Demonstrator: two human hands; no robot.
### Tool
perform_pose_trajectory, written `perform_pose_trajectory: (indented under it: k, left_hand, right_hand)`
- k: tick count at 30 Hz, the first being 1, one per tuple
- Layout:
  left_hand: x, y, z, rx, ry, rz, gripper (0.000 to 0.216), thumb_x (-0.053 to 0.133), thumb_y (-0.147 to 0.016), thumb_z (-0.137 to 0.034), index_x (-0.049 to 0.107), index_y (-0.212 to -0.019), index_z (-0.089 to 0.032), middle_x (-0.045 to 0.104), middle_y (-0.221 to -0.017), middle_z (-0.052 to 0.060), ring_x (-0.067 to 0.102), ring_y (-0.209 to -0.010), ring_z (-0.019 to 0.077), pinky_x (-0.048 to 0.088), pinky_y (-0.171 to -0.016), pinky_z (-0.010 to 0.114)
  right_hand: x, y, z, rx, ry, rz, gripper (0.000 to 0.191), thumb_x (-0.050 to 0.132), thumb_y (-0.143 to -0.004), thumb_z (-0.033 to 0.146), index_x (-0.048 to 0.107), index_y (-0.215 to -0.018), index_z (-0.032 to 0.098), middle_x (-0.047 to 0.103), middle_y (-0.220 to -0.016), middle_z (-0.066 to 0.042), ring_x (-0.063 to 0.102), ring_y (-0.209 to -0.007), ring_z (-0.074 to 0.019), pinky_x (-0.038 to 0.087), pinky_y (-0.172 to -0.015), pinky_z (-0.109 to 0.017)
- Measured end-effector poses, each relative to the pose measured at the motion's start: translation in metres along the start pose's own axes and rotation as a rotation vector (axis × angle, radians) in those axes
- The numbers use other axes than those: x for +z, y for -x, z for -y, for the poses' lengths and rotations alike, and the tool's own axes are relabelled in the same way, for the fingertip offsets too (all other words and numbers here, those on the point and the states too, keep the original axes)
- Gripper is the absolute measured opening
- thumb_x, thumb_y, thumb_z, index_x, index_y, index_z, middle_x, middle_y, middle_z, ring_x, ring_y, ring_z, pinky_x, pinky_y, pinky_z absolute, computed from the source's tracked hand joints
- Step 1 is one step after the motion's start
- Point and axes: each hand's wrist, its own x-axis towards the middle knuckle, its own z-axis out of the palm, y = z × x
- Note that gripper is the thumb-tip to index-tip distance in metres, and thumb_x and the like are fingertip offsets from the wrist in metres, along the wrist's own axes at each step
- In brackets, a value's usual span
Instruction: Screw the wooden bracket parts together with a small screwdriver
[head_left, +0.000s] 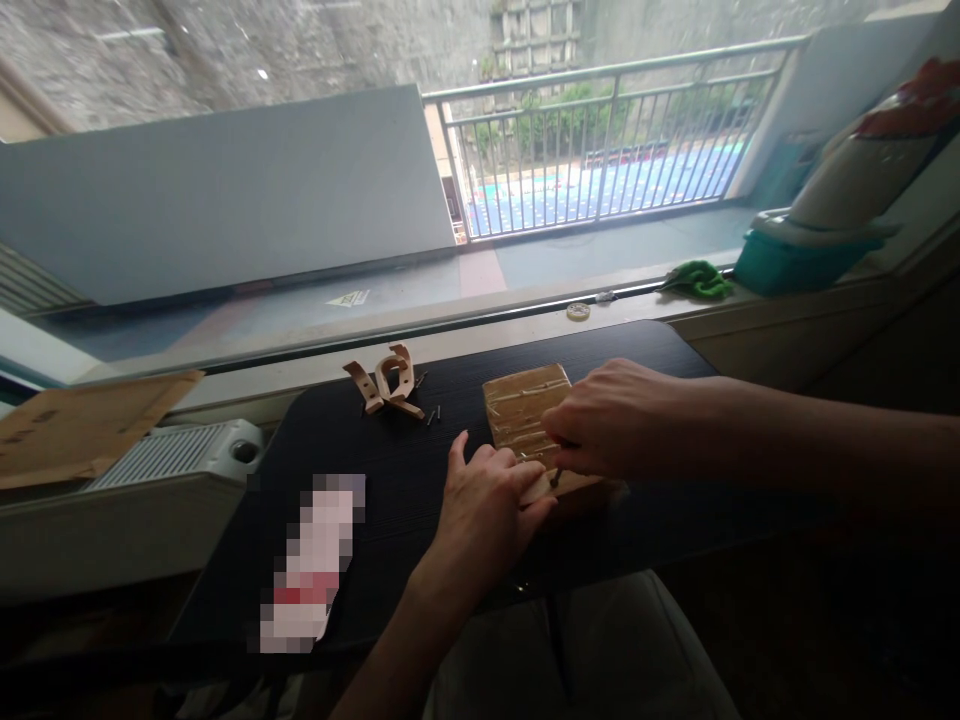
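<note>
While the left hand (484, 500) pinches a pale piece (535, 490) against the block (523, 400), likely for steadiness, the right hand (611, 418) clenches a slim tool (555, 479)

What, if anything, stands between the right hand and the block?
Nothing visible does: the right hand overlaps the right side of the block in this view. The left hand is at its near left.

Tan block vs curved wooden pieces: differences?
The tan block is chunky and straight-edged; the curved wooden pieces are slim and bent. The tan block is bigger than any single piece. The left hand and right hand are at the block, away from the pieces. Both are brownish, on the black table.
</note>
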Motion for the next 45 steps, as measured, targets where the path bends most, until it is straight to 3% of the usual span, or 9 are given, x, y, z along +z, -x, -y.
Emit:
perform_pose_trajectory:
  k: [4,9,13,20,25,30,33,39,45]
  left_hand:
    - [0.0,0.012,0.01,-0.079,0.094,-0.079,0.042,0.066,-0.073,-0.037,0.056,-0.113,-0.027,0.061,-0.102,0.001,0.054,-0.099,0.0216,0.016,-0.107,0.053]
    - [0.007,0.019,0.017,-0.092,0.185,-0.092,0.03,0.062,-0.077,-0.031,0.061,-0.106,-0.025,0.063,-0.093,0.0,0.056,-0.093,0.0181,0.015,-0.108,0.051]
    - [0.012,0.016,0.016,-0.046,0.201,-0.078,0.024,0.061,-0.078,-0.032,0.065,-0.101,-0.027,0.062,-0.084,-0.001,0.057,-0.085,0.0157,0.019,-0.107,0.049]
    - [0.006,0.011,0.018,-0.031,0.21,-0.028,0.022,0.06,-0.08,-0.038,0.067,-0.1,-0.03,0.062,-0.081,-0.002,0.057,-0.082,0.015,0.026,-0.102,0.045]
    - [0.001,0.01,0.016,-0.028,0.132,0.002,0.023,0.062,-0.079,-0.037,0.066,-0.101,-0.033,0.063,-0.084,-0.002,0.057,-0.086,0.016,0.025,-0.101,0.043]
    - [0.0,0.009,0.013,-0.013,0.114,0.023,0.019,0.059,-0.081,-0.037,0.067,-0.097,-0.033,0.066,-0.087,-0.002,0.057,-0.088,0.0162,0.025,-0.099,0.041]
    - [0.001,0.009,0.012,-0.007,0.123,0.021,0.019,0.06,-0.081,-0.036,0.067,-0.098,-0.033,0.066,-0.087,-0.002,0.058,-0.087,0.0163,0.025,-0.098,0.041]
    - [0.003,0.011,0.013,-0.008,0.138,0.008,0.021,0.06,-0.081,-0.037,0.065,-0.101,-0.033,0.065,-0.084,-0.002,0.057,-0.087,0.0158,0.023,-0.099,0.042]
    - [0.003,0.01,0.014,-0.022,0.158,0.016,0.024,0.058,-0.082,-0.039,0.065,-0.103,-0.032,0.066,-0.086,-0.002,0.058,-0.088,0.0163,0.024,-0.098,0.042]
  right_hand:
    - [-0.005,0.002,0.005,-0.115,0.014,-0.009,0.006,0.058,-0.074,0.012,0.062,-0.078,0.015,0.062,-0.069,-0.003,0.054,-0.061,-0.0136,0.024,-0.049,-0.026]
    - [0.0,-0.003,0.013,-0.228,-0.02,-0.005,0.008,0.057,-0.074,0.011,0.061,-0.068,0.015,0.062,-0.067,-0.002,0.055,-0.06,-0.0147,0.024,-0.048,-0.027]
    - [0.004,-0.006,0.01,-0.162,-0.024,0.018,0.007,0.057,-0.075,0.014,0.062,-0.071,0.014,0.063,-0.066,-0.003,0.055,-0.058,-0.0144,0.025,-0.047,-0.026]
    - [0.001,-0.004,-0.003,0.032,-0.066,0.053,0.022,0.049,-0.083,0.027,0.065,-0.076,0.014,0.062,-0.064,-0.006,0.058,-0.062,-0.0164,0.027,-0.049,-0.026]
    - [-0.005,-0.002,0.005,-0.067,0.043,0.032,0.008,0.061,-0.073,0.016,0.063,-0.08,0.015,0.063,-0.068,-0.004,0.06,-0.064,-0.0172,0.026,-0.048,-0.026]
    - [-0.008,-0.004,0.015,-0.183,0.01,0.016,0.006,0.058,-0.073,0.011,0.062,-0.073,0.015,0.064,-0.071,-0.004,0.059,-0.067,-0.0172,0.029,-0.051,-0.027]
    - [-0.005,-0.007,0.015,-0.17,-0.024,0.028,0.006,0.057,-0.074,0.01,0.062,-0.073,0.014,0.064,-0.074,-0.005,0.059,-0.067,-0.016,0.029,-0.051,-0.026]
    - [0.0,-0.009,0.006,0.042,-0.056,0.016,0.016,0.049,-0.083,0.02,0.062,-0.077,0.014,0.061,-0.063,-0.004,0.055,-0.056,-0.0145,0.025,-0.046,-0.025]
    - [-0.01,-0.004,0.008,-0.082,0.037,0.049,0.004,0.06,-0.074,0.014,0.063,-0.075,0.015,0.062,-0.065,-0.003,0.056,-0.059,-0.0148,0.024,-0.046,-0.025]
